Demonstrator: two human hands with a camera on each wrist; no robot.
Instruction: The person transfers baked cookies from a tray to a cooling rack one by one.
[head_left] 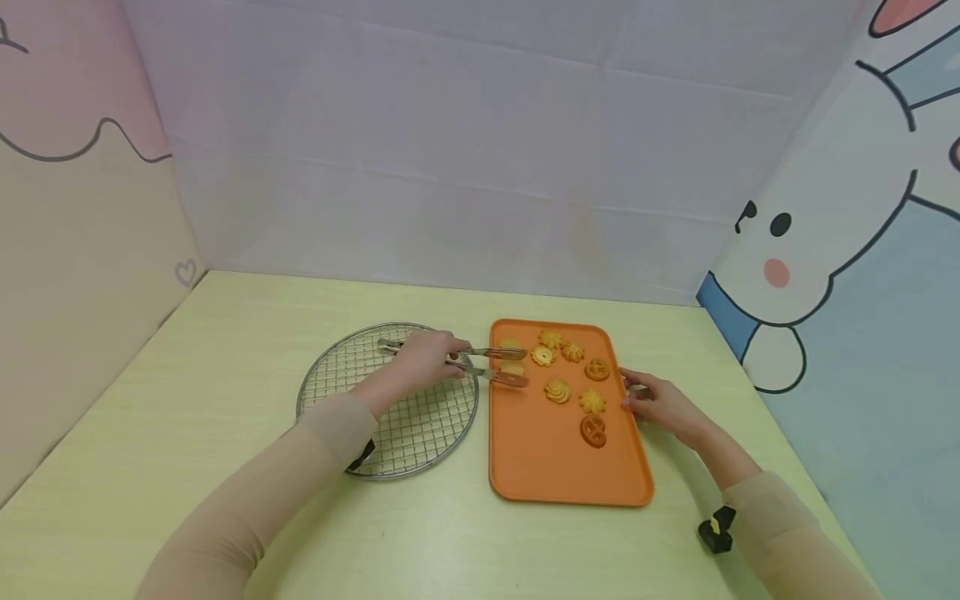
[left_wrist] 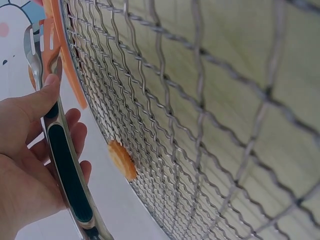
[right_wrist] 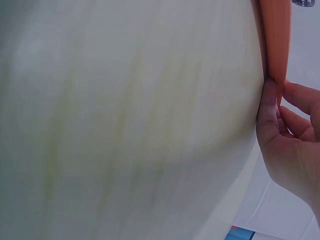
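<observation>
Between the left hand's [head_left: 423,357] curled fingers [left_wrist: 60,102] and thumb, metal tongs [head_left: 480,364] are being gripped, their tips closing around a cookie [head_left: 513,367] at the orange tray's [head_left: 547,467] left side. Over the round wire rack [head_left: 408,433] that wrist is hovering. Against the tray's right rim the right hand's [head_left: 663,404] fingertips [right_wrist: 270,100] are pressing, loosely bent, holding nothing. Seven more cookies are lying on the tray, on the yellow table [head_left: 187,400].
</observation>
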